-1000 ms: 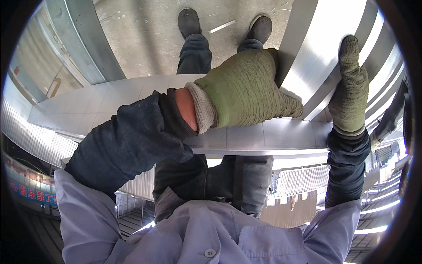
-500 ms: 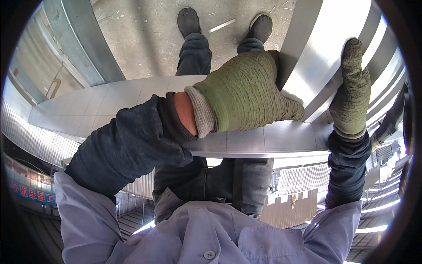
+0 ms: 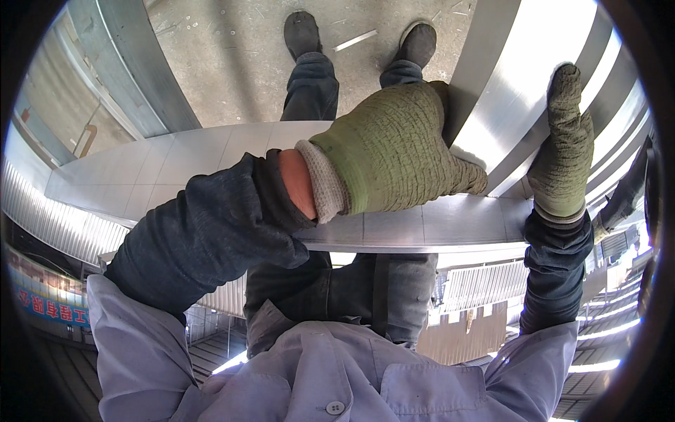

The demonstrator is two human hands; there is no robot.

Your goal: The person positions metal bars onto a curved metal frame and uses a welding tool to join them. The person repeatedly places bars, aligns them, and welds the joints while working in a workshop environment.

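My left hand (image 3: 397,151), in a wrinkled green work glove, reaches across to the left edge of a wide, shiny metal profile (image 3: 517,77). Its thumb lies against the profile's near end and the fingers curl out of sight beyond the edge, closed on it. At the right side of this profile is my right hand (image 3: 560,158), gloved alike. One long digit stretches straight along the metal, pointing away from me, and the hand looks open and flat; its other fingers are mostly hidden. Beneath my left forearm runs a pale metal surface (image 3: 239,141) with thin seams.
More metal profiles (image 3: 610,91) lie side by side beyond my right hand. A grey metal beam (image 3: 133,63) stands at the far left. My shoes (image 3: 302,34) are on a concrete floor (image 3: 232,63) littered with scraps, including a thin pale strip (image 3: 356,41).
Almost nothing differs. Both gloved hands have shifted very slightly toward me, keeping their places against the profile.
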